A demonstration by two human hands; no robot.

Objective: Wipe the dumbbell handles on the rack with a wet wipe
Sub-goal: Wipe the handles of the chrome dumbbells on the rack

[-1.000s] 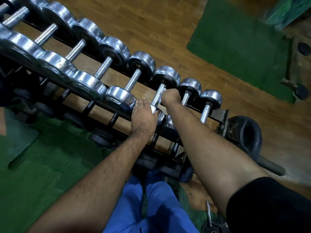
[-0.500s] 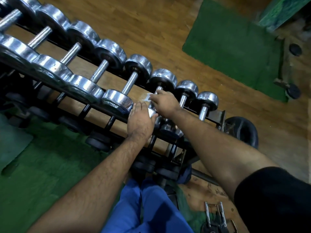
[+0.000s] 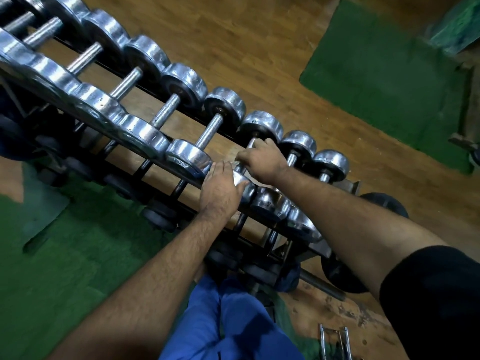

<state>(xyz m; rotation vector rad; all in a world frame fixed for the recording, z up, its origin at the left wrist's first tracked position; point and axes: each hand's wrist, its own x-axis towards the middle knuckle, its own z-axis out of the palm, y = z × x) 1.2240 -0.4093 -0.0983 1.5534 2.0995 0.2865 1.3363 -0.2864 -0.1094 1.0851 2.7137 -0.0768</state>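
Gripping the chrome dumbbell handle [image 3: 240, 166], right hand [image 3: 263, 162] fingers curl, wipe seemingly hidden; left hand [image 3: 220, 189] rests flat.

A wood floor [image 3: 259, 61] in warm brown planks is filling the upper middle of the view, glowing under dim, yellowish light. A green mat [image 3: 384, 74] is lying on it at the upper right, its near edge running at a slant. More green matting [image 3: 65, 268] is covering the lower left, with a paler grey-green patch [image 3: 39, 203] sitting at its upper edge. At the lower right the floor [image 3: 350, 315] is looking scuffed and flaking. A dark round weight [image 3: 384, 203] is resting at the right, and a chrome grip [image 3: 335, 341] is lying at the bottom edge. Something green and blurred [image 3: 457, 24] is standing in the top right corner.
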